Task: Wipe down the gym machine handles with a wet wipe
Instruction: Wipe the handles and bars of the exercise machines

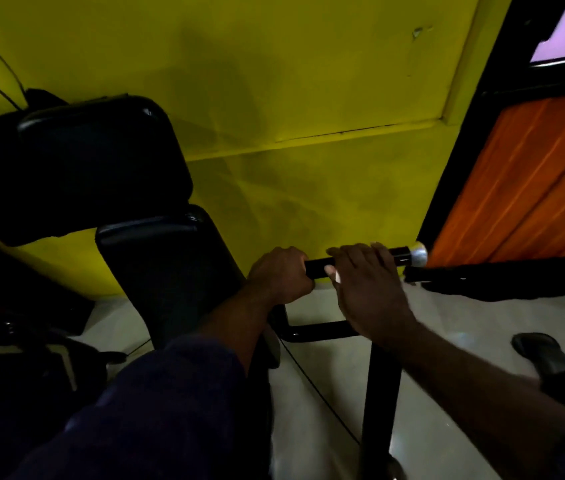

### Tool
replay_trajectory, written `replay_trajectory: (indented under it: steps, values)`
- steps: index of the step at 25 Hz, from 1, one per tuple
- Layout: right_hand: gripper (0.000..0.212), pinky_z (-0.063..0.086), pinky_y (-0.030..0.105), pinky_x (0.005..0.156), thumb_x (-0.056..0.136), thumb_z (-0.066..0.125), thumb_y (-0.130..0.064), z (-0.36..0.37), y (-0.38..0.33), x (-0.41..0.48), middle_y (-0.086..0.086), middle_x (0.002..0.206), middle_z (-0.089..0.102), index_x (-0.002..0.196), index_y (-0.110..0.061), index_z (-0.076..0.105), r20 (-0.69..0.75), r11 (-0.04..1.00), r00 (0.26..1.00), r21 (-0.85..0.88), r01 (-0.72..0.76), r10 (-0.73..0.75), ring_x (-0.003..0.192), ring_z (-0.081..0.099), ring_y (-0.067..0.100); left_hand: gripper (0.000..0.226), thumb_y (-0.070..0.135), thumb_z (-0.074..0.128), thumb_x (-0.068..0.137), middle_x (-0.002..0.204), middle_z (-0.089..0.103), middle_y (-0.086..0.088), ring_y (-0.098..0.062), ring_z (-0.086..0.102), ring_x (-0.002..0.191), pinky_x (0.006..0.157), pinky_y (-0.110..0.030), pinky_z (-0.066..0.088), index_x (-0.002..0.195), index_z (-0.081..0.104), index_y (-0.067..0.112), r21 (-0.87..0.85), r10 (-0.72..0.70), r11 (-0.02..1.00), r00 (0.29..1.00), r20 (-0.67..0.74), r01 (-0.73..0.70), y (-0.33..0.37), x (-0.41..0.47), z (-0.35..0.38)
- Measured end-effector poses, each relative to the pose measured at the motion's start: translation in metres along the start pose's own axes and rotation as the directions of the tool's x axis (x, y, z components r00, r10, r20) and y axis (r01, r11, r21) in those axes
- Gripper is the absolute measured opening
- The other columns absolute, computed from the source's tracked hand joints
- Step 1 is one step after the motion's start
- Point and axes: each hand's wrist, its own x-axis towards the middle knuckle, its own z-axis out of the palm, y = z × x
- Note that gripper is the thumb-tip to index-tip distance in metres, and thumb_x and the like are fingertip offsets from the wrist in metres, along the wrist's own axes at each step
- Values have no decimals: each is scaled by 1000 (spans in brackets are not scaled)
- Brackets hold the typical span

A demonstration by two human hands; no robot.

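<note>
A black handle bar [401,256] with a silver end cap [419,254] runs sideways in front of me, just right of the machine's seat. My left hand [279,277] is closed around the bar's left part. My right hand [367,289] lies over the bar further right, fingers curled over its top. A small pale patch [336,276] shows under the thumb side of my right hand; it may be the wet wipe, mostly hidden by the hand. Both forearms reach in from the bottom of the view.
The machine's black padded backrest [101,168] and seat pad [163,265] stand at left. A black upright post [381,393] and crossbar [319,330] sit below the handle. Yellow wall [308,98] behind, orange door [533,181] at right, pale floor [464,323], a second handle [547,365] at lower right.
</note>
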Motion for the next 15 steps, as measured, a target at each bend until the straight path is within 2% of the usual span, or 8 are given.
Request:
replay_trajectory:
  steps: [3, 5, 7, 9, 11, 13, 14, 15]
  values:
    - [33, 39, 48, 112, 107, 46, -29, -25, 61, -6, 4, 128, 67, 134, -17, 63, 73, 966, 968, -78, 247, -241, 117, 64, 27, 19, 36, 72, 79, 96, 71, -6, -31, 69, 90, 67, -30, 52, 92, 66, 24, 8, 19, 1000, 999, 44, -19, 0, 0, 1]
    - [35, 47, 48, 102, 108, 41, -30, -40, 97, -4, 7, 125, 67, 133, -15, 60, 166, 972, 958, 1, 236, -233, 115, 64, 31, 32, 48, 73, 81, 98, 68, -3, -27, 69, 94, 71, -32, 53, 101, 66, 24, 30, 66, 997, 994, 91, -69, -3, 3, -2]
    - [35, 52, 48, 91, 109, 36, -32, -44, 109, 7, 9, 117, 67, 127, -14, 61, 156, 986, 987, 166, 3, -29, 107, 64, 32, 53, 66, 71, 80, 102, 62, 3, -23, 64, 97, 79, -37, 52, 112, 58, 25, 124, 203, 969, 973, 110, -216, 6, 7, -6]
    - [35, 53, 46, 90, 108, 36, -31, -43, 103, 12, 11, 114, 67, 122, -11, 62, 104, 900, 967, 354, -254, 232, 105, 65, 30, 63, 77, 65, 80, 107, 62, 2, -24, 61, 97, 77, -37, 46, 115, 49, 27, 151, 378, 911, 923, 69, -384, 32, 15, -5]
    - [40, 51, 41, 86, 107, 36, -34, -36, 86, 4, 12, 107, 66, 115, -7, 65, 179, 894, 962, 365, -261, 208, 100, 62, 30, 63, 78, 57, 87, 108, 64, -5, -28, 63, 95, 69, -35, 43, 117, 44, 24, 111, 481, 867, 874, 77, -487, 59, 21, 1]
    - [42, 46, 39, 72, 109, 38, -37, -35, 80, 3, 10, 88, 60, 94, -8, 63, 258, 924, 953, 302, -235, 158, 82, 56, 27, 64, 76, 47, 94, 105, 64, -12, -34, 65, 91, 65, -36, 44, 122, 41, 18, 186, 516, 833, 853, 83, -522, 71, 21, 8]
    - [43, 44, 36, 65, 110, 40, -37, -37, 83, 16, 9, 79, 58, 86, -8, 61, 327, 875, 911, 327, -358, 251, 72, 55, 26, 63, 75, 43, 96, 101, 63, -12, -35, 65, 88, 63, -37, 44, 121, 41, 17, 236, 517, 822, 853, 69, -518, 71, 22, 10]
    - [45, 43, 32, 58, 110, 42, -36, -38, 89, 33, 11, 72, 59, 83, -5, 61, 419, 758, 821, 362, -542, 387, 63, 57, 26, 61, 74, 39, 98, 94, 60, -10, -35, 64, 86, 62, -37, 42, 119, 41, 17, 262, 514, 821, 856, 52, -508, 70, 22, 9]
